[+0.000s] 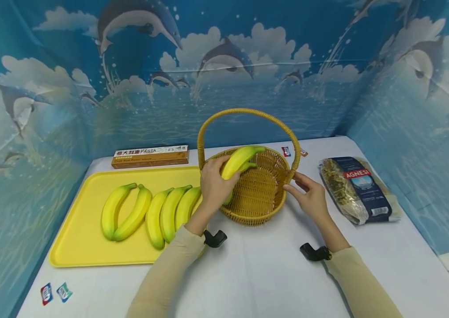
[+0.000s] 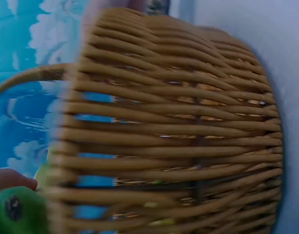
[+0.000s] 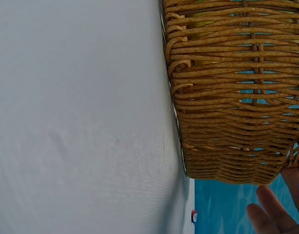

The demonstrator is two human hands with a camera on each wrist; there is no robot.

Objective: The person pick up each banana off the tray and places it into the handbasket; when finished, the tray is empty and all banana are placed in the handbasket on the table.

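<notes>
What the left hand (image 1: 215,180) held: one banana (image 1: 241,160), over the basket (image 1: 262,187)
Right hand (image 1: 310,196): pinched the basket's rim (image 1: 253,217)

The handle (image 1: 248,111) arches over the basket (image 1: 262,181), passable beneath

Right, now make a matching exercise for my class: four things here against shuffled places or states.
Things
1. Raised banana
2. Wicker basket
3. Yellow tray
4. Pasta box

Places and states
A. Beyond the tray's far edge
B. Touched by the right fingers
C. Gripped by the left fingers
D. Left of the basket, under bananas

Pairs: 1C; 2B; 3D; 4A
</notes>
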